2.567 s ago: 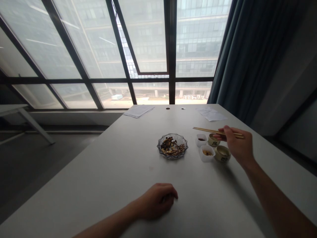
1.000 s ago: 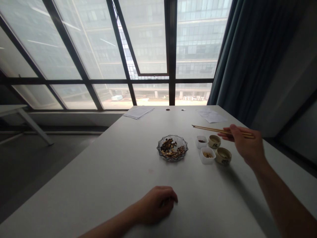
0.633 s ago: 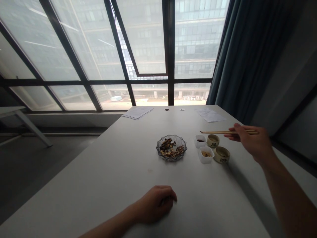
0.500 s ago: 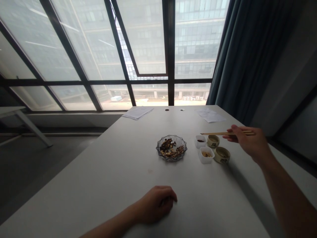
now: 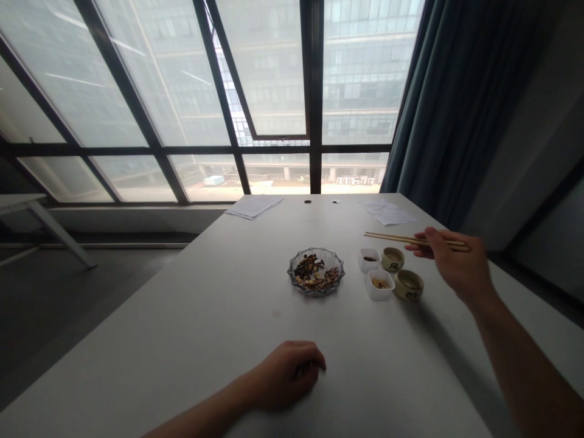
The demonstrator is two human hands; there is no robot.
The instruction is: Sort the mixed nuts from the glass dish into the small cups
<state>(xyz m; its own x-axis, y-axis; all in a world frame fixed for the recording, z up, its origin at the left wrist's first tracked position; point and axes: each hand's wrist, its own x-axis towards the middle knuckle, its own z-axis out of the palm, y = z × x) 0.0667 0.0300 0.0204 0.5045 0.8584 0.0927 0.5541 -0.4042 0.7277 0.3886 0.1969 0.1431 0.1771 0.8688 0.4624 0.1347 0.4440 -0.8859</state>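
My right hand (image 5: 458,261) pinches the chopsticks (image 5: 393,237) near the back, likely so they reach out past the round pots (image 5: 406,294). My left hand (image 5: 292,374) lies curled on the desk (image 5: 191,328), this side of the glass bowl (image 5: 316,294).

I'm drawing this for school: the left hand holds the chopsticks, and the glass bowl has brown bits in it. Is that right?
Not quite: the head view shows the right hand holding the chopsticks, not the left hand. The glass bowl does have brown bits in it.
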